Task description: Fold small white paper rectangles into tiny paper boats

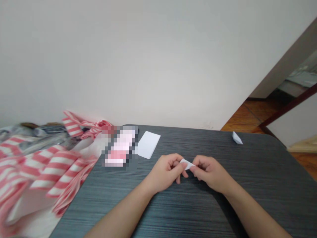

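Note:
A small folded piece of white paper [187, 164] is pinched between both my hands just above the dark grey table [173, 211]. My left hand [167, 172] has its fingers curled, gripping the paper's left end. My right hand [209, 172] is closed on the right end with thumb and fingertips. Most of the paper is hidden by my fingers.
A stack of white paper sheets [148, 144] lies beyond my left hand. A small folded white paper piece [237, 138] rests near the table's far right edge. Red-and-white striped bags [44, 172] pile up at the left, next to a blurred-out object [120, 147]. Wooden floor at right.

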`<state>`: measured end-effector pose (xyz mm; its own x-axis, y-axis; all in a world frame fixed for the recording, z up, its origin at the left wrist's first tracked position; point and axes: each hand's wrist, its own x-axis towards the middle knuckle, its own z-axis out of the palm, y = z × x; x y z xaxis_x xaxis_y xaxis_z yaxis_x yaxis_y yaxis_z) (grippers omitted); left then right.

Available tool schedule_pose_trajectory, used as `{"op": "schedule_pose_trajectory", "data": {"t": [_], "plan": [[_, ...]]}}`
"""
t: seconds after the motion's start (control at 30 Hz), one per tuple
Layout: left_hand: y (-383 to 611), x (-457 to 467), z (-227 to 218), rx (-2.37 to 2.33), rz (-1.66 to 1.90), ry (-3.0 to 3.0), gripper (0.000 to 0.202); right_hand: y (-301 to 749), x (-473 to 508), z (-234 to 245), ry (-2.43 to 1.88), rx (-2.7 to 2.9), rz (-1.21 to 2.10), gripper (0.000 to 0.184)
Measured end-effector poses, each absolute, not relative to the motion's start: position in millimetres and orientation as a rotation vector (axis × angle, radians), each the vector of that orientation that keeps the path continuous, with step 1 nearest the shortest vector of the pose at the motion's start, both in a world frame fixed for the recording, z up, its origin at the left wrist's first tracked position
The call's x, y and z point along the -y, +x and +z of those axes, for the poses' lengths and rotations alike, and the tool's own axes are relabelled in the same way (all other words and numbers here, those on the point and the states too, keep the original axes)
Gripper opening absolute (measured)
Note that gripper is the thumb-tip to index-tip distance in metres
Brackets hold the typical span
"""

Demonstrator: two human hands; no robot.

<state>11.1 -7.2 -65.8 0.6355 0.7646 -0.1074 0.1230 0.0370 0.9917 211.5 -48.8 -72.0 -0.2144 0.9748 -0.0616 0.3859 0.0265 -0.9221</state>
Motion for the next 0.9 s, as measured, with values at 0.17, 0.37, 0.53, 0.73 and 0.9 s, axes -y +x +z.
{"op": "schedule_pose_trajectory", "data": {"t": [0.17, 0.37, 0.53, 0.73, 0.9], "plan": [[10, 7, -62, -0.810, 0.560, 1.563, 0.034, 211, 49, -68, -1.371, 1.616, 1.270, 0.019], [10, 7, -60, -0.802, 0.550, 1.582, 0.035, 211, 47, -62, -1.347, 1.689, 1.209, 0.025], [10, 7, -60, -0.799, 0.532, 1.634, 0.036, 209, 46, -62, -1.421, 1.737, 1.118, 0.023], [9, 7, -62, -0.804, 0.517, 1.645, 0.038, 207, 46, -61, -1.440, 1.746, 1.092, 0.023], [10, 7, -63, -0.823, 0.545, 1.600, 0.036, 210, 47, -62, -1.428, 1.715, 1.166, 0.028]]}}
